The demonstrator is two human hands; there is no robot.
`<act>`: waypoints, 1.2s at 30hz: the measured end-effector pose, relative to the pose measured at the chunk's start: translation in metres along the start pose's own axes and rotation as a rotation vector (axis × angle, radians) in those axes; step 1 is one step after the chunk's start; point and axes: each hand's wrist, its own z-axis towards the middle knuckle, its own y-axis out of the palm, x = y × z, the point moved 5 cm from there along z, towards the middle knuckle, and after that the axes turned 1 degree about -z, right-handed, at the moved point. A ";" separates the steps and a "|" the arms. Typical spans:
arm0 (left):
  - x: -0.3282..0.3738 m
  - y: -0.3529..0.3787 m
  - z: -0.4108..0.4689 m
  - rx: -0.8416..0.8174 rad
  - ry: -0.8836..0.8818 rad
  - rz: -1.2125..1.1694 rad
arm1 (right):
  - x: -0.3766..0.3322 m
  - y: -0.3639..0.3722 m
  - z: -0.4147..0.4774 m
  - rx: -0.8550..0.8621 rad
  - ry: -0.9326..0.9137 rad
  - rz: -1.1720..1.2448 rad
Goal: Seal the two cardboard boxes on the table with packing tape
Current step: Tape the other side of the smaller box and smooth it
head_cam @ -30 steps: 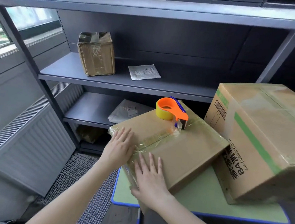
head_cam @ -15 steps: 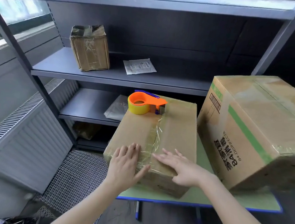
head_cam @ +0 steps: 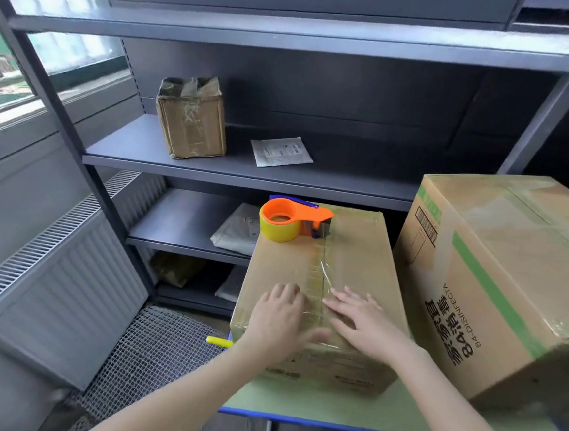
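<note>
A flat cardboard box (head_cam: 358,256) lies on the green table (head_cam: 328,404) with a strip of clear tape (head_cam: 322,273) running down its top seam. An orange tape dispenser (head_cam: 288,219) with a yellow roll sits on the box's far left corner. My left hand (head_cam: 277,318) lies flat on the near top, left of the seam, its thumb blurred toward the near edge. My right hand (head_cam: 363,320) presses flat just right of the seam, fingers spread. A bigger box (head_cam: 498,268) with a green stripe and black print stands to the right, wrapped in tape.
A grey metal shelf rack (head_cam: 245,174) stands behind the table, holding a small taped box (head_cam: 192,118), a white packet (head_cam: 282,151) and bagged items lower down. A radiator (head_cam: 58,264) is at left. A yellow marker (head_cam: 218,342) lies on the floor grating.
The flat box has turned so its seam points away from me. Both hands slid along the near end of the tape, and my view rose slightly.
</note>
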 end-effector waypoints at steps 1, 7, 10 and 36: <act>-0.008 -0.002 0.012 -0.018 -0.027 -0.100 | 0.002 -0.002 0.002 0.021 -0.002 0.023; -0.046 -0.040 0.095 0.211 -0.253 -0.228 | 0.007 -0.004 0.002 0.025 -0.024 0.105; -0.058 -0.033 0.127 0.069 -0.398 -0.185 | 0.007 -0.005 0.002 0.030 -0.026 0.120; -0.024 -0.047 0.059 -0.494 -0.196 -1.637 | -0.035 -0.091 0.022 0.380 -0.160 0.692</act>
